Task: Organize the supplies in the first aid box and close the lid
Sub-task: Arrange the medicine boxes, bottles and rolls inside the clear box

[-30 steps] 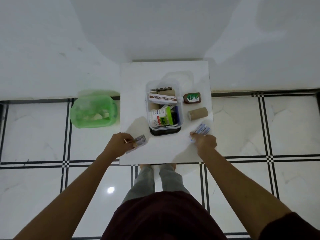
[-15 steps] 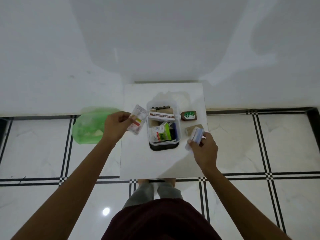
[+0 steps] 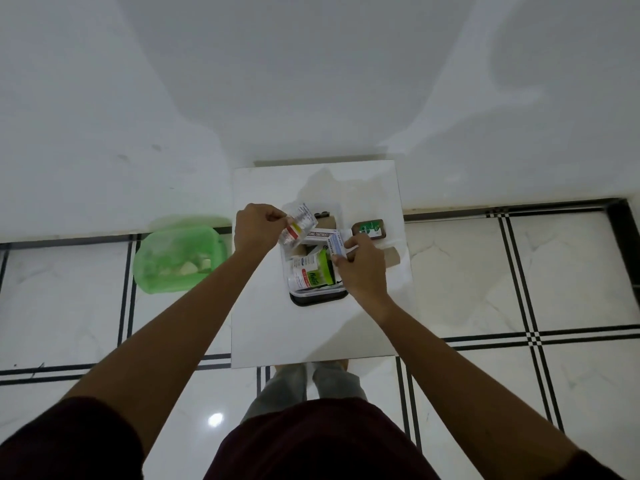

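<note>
The clear first aid box (image 3: 318,295) with a dark base stands open on a small white table (image 3: 277,334). Inside lie a white ointment carton (image 3: 320,234) and a green-and-white tube pack (image 3: 310,273). My left hand (image 3: 256,230) holds a clear sachet (image 3: 298,227) with a red and yellow label over the box's far left corner. My right hand (image 3: 362,268) holds a small white-and-blue packet (image 3: 336,244) over the box's right side. A brown bottle (image 3: 369,229) and a tan bandage roll (image 3: 393,258) lie on the table right of the box.
A green plastic basket (image 3: 176,259) with pale items sits on the floor left of the table. A white wall rises behind the table. My feet (image 3: 311,370) stand at the table's near edge on glossy tiled floor.
Both hands have lifted their packets from the table's front edge and carried them inward over the open box. The camera has also shifted, so the table sits lower in view.
</note>
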Tool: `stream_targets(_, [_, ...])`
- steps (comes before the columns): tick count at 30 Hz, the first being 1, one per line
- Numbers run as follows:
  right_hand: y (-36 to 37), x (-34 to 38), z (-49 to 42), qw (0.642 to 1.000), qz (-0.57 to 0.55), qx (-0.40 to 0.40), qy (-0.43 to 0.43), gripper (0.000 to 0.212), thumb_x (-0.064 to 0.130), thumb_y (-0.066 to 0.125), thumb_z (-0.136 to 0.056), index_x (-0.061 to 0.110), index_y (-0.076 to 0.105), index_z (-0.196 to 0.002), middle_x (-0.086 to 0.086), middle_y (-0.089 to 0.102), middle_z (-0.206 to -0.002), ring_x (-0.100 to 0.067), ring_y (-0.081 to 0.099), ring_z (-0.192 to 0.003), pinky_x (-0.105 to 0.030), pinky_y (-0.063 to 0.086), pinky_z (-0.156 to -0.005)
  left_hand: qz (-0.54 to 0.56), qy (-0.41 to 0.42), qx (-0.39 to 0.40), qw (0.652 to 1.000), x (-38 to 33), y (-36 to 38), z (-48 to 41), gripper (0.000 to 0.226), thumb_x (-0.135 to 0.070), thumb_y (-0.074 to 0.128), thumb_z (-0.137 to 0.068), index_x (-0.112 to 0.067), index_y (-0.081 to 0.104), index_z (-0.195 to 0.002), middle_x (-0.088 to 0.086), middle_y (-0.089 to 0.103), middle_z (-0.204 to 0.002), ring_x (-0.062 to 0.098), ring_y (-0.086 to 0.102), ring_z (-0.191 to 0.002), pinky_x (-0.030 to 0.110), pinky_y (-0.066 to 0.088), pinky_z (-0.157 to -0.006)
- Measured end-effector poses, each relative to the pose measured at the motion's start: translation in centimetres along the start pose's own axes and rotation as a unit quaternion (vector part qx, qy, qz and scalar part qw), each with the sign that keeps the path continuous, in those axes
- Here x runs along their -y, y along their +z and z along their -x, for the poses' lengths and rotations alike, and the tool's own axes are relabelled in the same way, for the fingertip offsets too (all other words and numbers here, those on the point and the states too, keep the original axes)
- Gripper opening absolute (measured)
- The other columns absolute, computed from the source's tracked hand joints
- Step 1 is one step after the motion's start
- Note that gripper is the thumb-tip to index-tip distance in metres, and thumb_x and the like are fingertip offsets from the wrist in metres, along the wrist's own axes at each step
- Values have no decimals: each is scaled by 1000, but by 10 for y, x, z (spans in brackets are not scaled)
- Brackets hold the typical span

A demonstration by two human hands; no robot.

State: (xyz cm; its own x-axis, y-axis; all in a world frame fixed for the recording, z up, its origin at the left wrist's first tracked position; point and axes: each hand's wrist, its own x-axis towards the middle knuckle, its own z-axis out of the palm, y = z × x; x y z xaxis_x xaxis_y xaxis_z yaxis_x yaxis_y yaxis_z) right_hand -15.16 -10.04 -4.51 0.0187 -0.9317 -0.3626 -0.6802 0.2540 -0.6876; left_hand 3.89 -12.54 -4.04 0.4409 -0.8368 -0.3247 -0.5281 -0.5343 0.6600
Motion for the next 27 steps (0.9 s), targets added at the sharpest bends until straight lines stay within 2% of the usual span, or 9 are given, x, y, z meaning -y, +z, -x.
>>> stream_targets(2, [3,-3,-1,998,66,-15,-15,22,25,69,-84,17,49,-86,3,61,-80,-15,62,-72,-18,45,-51,-3,11,-12,1000,1,5,1,17,-22,76,-77,-11,77,-90,8,74,-88,12,62,-74,15,40,-59])
stream_targets(4, [7,-6,-2,994,96,-22,-44,21,24,69,-84,17,50,-80,-1,61,-81,-17,60,-78,-21,46,-55,-34,49,-13,998,-1,9,-2,17,-23,76,-77,-11,77,-89,9,68,-91,16,59,-80,23,39,-68])
stream_targets(8, [8,-17,-1,984,145,-35,-96,16,22,69,-84,10,64,-93,-10,61,-102,-22,54,-100,-24,46,-67,-65,55,-9,996,1,17,-9,18,-28,78,-75,-14,76,-86,9,55,-94,22,53,-94,30,40,-71])
stream_targets(11, [5,-27,-1,974,194,-17,-116,20,25,65,-87,9,69,-100,-12,59,-101,-24,54,-97,-29,51,-66,-97,45,-6,994,5,21,-11,14,-29,77,-74,-17,75,-81,6,51,-99,23,49,-102,40,45,-78])
stream_targets(16, [3,-23,-3,973,196,-15,-122,22,28,68,-85,10,72,-95,-10,56,-101,-23,51,-96,-32,56,-68,-137,108,-24,984,6,22,-5,18,-41,73,-75,-25,75,-81,1,51,-111,22,43,-109,44,36,-86])
stream_targets(19, [2,-19,-4,973,195,-23,-120,22,29,70,-83,13,74,-97,-11,55,-118,-27,48,-111,-40,54,-82,-199,181,29,963,6,25,-1,24,-47,77,-68,-29,76,-83,-4,43,-138,25,33,-127,58,25,-101])
stream_targets(21, [3,-20,-3,969,222,-2,-108,24,30,70,-84,15,74,-101,-11,50,-132,-30,42,-123,-45,48,-93,-221,175,65,957,8,26,-2,24,-47,77,-68,-30,76,-85,-7,32,-150,25,23,-137,67,13,-106])
stream_targets(24, [5,-25,-2,962,253,21,-99,24,32,67,-85,17,73,-102,-9,46,-139,-31,39,-127,-47,44,-97,-197,146,74,967,11,25,-6,21,-42,78,-69,-28,76,-85,-8,28,-153,24,16,-140,70,9,-107])
stream_targets(27, [2,-22,-4,970,219,0,-110,20,29,69,-84,17,74,-100,-9,51,-136,-31,43,-125,-48,42,-97,-169,169,72,968,10,20,-11,17,-38,74,-76,-27,76,-89,-8,36,-149,20,21,-140,69,7,-108])
